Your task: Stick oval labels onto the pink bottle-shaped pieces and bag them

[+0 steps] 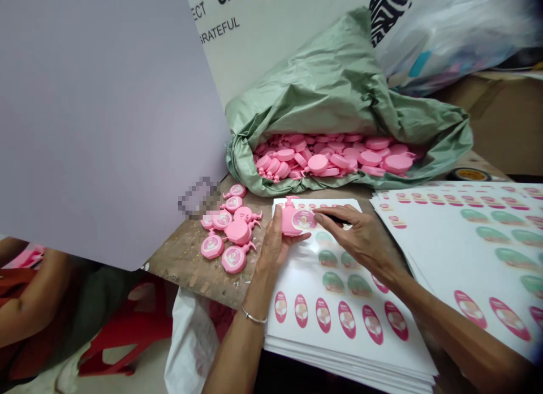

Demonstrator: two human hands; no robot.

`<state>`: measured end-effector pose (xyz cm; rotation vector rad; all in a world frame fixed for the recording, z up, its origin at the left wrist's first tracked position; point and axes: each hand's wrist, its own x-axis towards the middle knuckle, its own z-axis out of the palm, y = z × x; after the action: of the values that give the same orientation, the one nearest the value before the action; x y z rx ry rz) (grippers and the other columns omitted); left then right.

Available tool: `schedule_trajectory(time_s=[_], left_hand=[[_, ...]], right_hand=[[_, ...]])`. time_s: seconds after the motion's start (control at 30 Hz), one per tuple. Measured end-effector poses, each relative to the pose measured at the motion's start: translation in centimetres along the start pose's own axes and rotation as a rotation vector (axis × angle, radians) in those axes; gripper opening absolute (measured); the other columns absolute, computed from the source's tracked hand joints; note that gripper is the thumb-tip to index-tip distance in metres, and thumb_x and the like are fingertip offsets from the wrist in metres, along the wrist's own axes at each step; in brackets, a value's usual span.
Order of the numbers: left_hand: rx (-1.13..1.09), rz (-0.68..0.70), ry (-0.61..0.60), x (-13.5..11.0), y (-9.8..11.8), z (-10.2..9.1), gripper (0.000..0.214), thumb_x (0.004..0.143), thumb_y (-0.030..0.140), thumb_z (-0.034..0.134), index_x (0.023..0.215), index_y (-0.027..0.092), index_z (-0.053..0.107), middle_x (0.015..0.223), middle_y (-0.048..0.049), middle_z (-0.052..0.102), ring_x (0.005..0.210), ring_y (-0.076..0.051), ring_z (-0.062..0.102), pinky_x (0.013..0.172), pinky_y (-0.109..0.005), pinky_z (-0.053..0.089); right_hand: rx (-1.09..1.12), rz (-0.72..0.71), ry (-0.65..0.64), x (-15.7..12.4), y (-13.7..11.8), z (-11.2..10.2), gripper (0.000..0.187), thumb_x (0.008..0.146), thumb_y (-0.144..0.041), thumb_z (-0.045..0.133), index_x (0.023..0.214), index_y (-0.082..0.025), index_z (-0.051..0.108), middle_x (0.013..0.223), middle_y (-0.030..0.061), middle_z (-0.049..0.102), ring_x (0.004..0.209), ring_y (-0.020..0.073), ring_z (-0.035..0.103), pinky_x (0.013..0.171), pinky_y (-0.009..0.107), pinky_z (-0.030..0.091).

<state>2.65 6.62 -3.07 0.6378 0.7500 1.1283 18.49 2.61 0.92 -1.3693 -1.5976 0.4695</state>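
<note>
My left hand [274, 244] grips a pink plastic bottle-shaped piece [291, 218] above a white sticker sheet [339, 326]. My right hand [360, 235] lies over the sheet, its fingertips pressing an oval sticker [304, 219] onto the face of that piece. The sheet carries rows of pink and green oval stickers and tops a stack of like sheets. Just left of my left hand, several pink pieces [231, 235] with stickers on them lie in a small heap on the wooden board [186, 258].
A green plastic bag [339, 88] full of pink pieces [339, 153] lies open behind the sheets. More sticker sheets [475, 235] spread to the right. A large pale panel [97, 111] fills the left. Another person's arm [29, 303] and a red chair [127, 332] sit lower left.
</note>
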Motion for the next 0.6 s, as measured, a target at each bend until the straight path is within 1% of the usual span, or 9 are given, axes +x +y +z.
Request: schedule_trajectory(time_s=[0.07, 0.17, 0.3, 0.43, 0.6], left_hand=[[-0.034, -0.039, -0.002, -0.9, 0.2, 0.4, 0.056, 0.087, 0.060, 0.049, 0.112, 0.012, 0.065, 0.109, -0.0150, 0.069, 0.094, -0.026, 0.068, 0.068, -0.035, 0.060], [-0.076, -0.044, -0.009, -1.8, 0.2, 0.7, 0.056, 0.090, 0.059, 0.044, 0.116, 0.013, 0.063, 0.112, -0.0152, 0.069, 0.100, -0.028, 0.067, 0.074, -0.039, 0.060], [-0.106, -0.027, 0.010, -2.5, 0.3, 0.9, 0.053, 0.091, 0.056, 0.046, 0.118, 0.013, 0.063, 0.114, -0.0153, 0.068, 0.105, -0.029, 0.065, 0.079, -0.043, 0.059], [-0.106, -0.016, 0.027, -3.0, 0.7, 1.3, 0.050, 0.092, 0.053, 0.045, 0.111, 0.012, 0.065, 0.111, -0.0148, 0.069, 0.102, -0.029, 0.066, 0.081, -0.046, 0.059], [-0.107, -0.024, 0.034, -3.1, 0.6, 1.4, 0.049, 0.091, 0.054, 0.047, 0.105, 0.011, 0.067, 0.108, -0.0154, 0.070, 0.100, -0.029, 0.067, 0.080, -0.048, 0.059]], right_hand=[[0.016, -0.029, 0.003, 0.1, -0.5, 0.3, 0.018, 0.083, -0.036, 0.063, 0.092, -0.024, 0.074, 0.092, 0.0044, 0.074, 0.085, 0.0207, 0.064, 0.075, 0.036, 0.049], [0.056, -0.060, 0.021, -0.1, -0.3, 1.1, 0.017, 0.082, -0.035, 0.064, 0.091, -0.025, 0.074, 0.088, 0.0039, 0.074, 0.081, 0.0202, 0.064, 0.077, 0.037, 0.049], [0.063, -0.052, -0.004, -0.3, -0.1, 1.5, 0.017, 0.082, -0.035, 0.065, 0.093, -0.026, 0.074, 0.090, 0.0035, 0.074, 0.081, 0.0205, 0.064, 0.074, 0.037, 0.049], [0.044, -0.057, -0.012, -0.4, -0.4, 1.4, 0.017, 0.082, -0.035, 0.064, 0.093, -0.026, 0.074, 0.090, 0.0034, 0.074, 0.080, 0.0204, 0.063, 0.067, 0.035, 0.048], [0.036, -0.057, 0.003, -0.4, -0.6, 1.4, 0.016, 0.082, -0.036, 0.065, 0.090, -0.026, 0.074, 0.086, 0.0035, 0.074, 0.077, 0.0201, 0.062, 0.067, 0.035, 0.048]])
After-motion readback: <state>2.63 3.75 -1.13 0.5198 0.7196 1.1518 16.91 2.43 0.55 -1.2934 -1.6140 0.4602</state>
